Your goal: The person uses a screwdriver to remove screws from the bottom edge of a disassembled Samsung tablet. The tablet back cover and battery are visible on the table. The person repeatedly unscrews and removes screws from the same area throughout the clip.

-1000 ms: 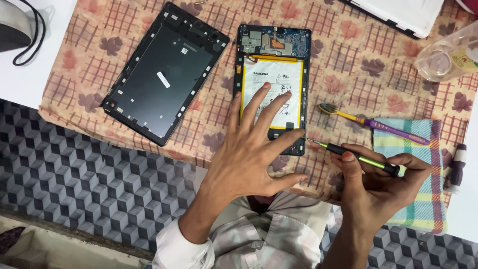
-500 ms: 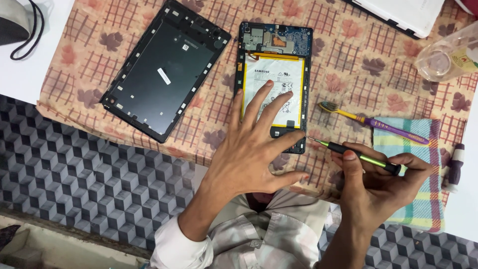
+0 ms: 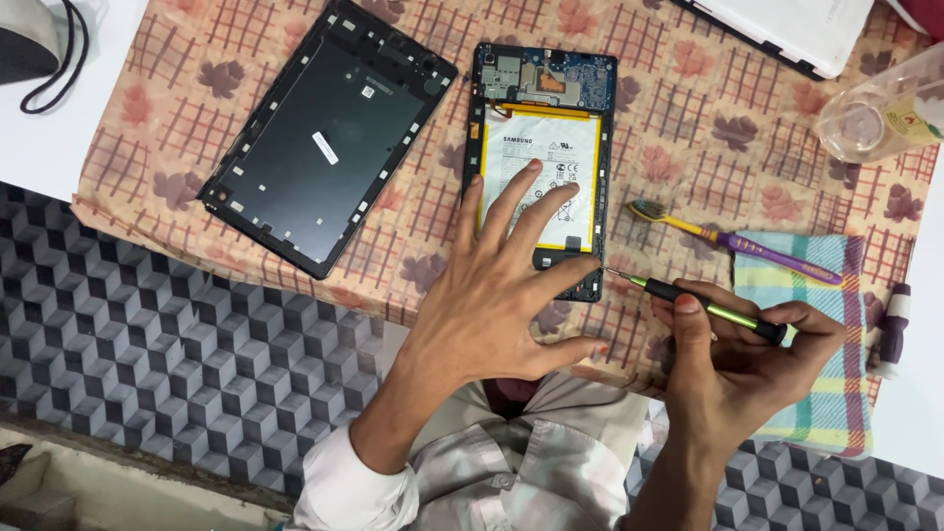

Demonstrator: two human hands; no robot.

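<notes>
- My left hand lies flat, fingers spread, pressing on the opened tablet — fingertips on its white battery, palm over the near edge.
- Right hand pinches a screwdriver btwn thumb & fingers.
- Driver's long axis runs right-to-left; tip sits just beside the tablet's near right corner, w/ the tablet left of the grip.
- Right hand is nearer that corner.
- Back cover lies apart to the left on the cloth; toothbrush is near the right hand.
</notes>
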